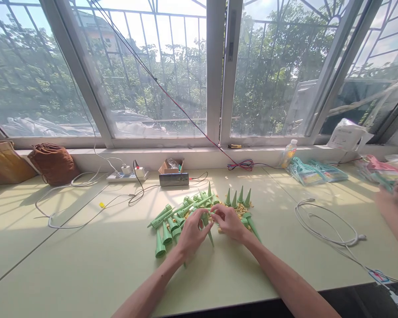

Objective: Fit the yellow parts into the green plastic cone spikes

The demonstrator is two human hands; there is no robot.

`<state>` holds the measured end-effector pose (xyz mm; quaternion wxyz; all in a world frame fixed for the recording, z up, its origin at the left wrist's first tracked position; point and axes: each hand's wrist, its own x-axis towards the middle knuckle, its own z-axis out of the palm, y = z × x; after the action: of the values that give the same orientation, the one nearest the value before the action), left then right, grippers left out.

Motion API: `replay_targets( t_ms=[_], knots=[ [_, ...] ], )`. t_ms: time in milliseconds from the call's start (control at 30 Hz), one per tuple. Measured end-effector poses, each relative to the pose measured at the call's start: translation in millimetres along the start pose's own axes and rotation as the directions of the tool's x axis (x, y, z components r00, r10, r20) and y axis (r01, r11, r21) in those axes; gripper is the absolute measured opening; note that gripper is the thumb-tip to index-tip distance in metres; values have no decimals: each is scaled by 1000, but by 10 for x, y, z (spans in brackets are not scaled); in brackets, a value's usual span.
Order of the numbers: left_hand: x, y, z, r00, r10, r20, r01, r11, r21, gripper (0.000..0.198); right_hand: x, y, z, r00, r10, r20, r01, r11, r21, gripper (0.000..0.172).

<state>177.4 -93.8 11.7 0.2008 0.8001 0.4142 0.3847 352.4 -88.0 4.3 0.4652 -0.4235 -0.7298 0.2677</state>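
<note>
Between my two hands is a green cone-shaped nozzle (210, 234), its pointed tip aimed down. My left hand (193, 232) is closed around its upper part. At the nozzle's wide end, the fingers of my right hand (229, 221) are pinched together; what they hold is too small to make out. A pile of similar green cone nozzles (167, 238) lies left of and behind my left hand. Several green cones (234, 198) stand point up beyond my right hand. Small yellowish pieces (240, 208) are scattered around those, and another green cone (254, 227) leans beside my right wrist.
Behind the pile are a phone (174, 179) and a small cardboard box (172, 165). A power strip (128, 176) with cables is at back left. A coiled white cable (328, 225) lies to the right. Another person's hand (389, 198) handles bluish packets at the far right.
</note>
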Motion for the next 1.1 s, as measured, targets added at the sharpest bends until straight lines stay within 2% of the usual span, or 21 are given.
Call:
replay_targets(
  t_ms=[267, 400, 600, 733, 900, 1100],
  knots=[
    [48, 25, -23, 983, -174, -51, 157, 957, -244, 23, 8, -59, -6, 997, 6, -72, -3, 999, 43, 20],
    [69, 29, -45, 966, -253, -60, 211, 898, -386, 24, 8, -56, -10, 995, 2, -98, 0, 1000, 12, 23],
    [88, 51, -85, 938, -338, -79, 241, 797, -553, 26, -2, -19, 16, 994, -65, -87, 63, 998, -27, 17],
    [107, 48, -90, 921, -379, -92, 249, 752, -610, 28, -22, -32, 35, 990, -120, -74, 116, 992, -57, 14],
    [124, 22, -92, 905, -415, -95, 251, 700, -668, 31, -50, -88, 54, 984, -177, -22, 175, 983, -47, 21],
    [114, 35, -82, 920, -385, -69, 254, 722, -643, 30, -75, -133, 89, 976, -202, -78, 199, 979, -43, 16]
  ],
)
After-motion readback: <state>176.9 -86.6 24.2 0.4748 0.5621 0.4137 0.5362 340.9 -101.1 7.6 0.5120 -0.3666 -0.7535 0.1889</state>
